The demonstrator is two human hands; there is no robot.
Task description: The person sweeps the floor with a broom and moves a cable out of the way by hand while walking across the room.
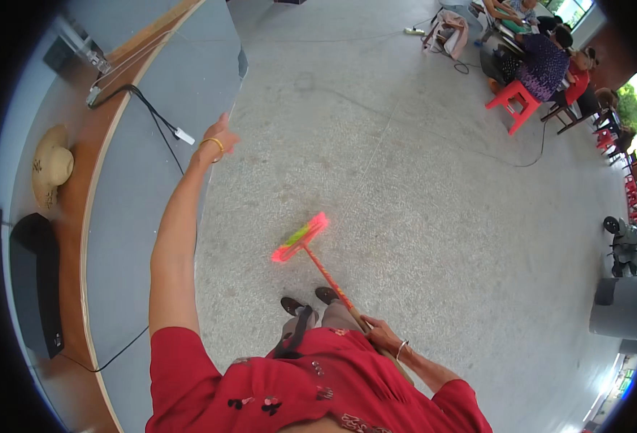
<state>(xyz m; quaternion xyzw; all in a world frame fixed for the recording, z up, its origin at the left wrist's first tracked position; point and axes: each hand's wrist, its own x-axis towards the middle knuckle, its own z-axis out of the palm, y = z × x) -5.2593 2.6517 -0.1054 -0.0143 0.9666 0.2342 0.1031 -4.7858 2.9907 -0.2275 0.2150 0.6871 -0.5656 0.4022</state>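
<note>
My right hand [382, 334] is closed around the handle of a broom [329, 279], low and close to my body. The broom's pink and yellow-green bristle head [300, 237] is over the speckled floor in front of my shoes. My left arm reaches forward, and my left hand [222, 135] is raised beside the edge of the blue-grey raised platform, fingers partly spread, holding nothing. A white plug or socket end [184, 136] on black cables lies just left of that hand.
Left, a straw hat [53, 166] and a black loudspeaker [36, 284] stand on the wood-edged platform [88, 227]. People [546, 62] sit at upper right near a red stool [515, 101]; a thin cable [486, 156] crosses the floor. A grey pillar [624, 307] is at right.
</note>
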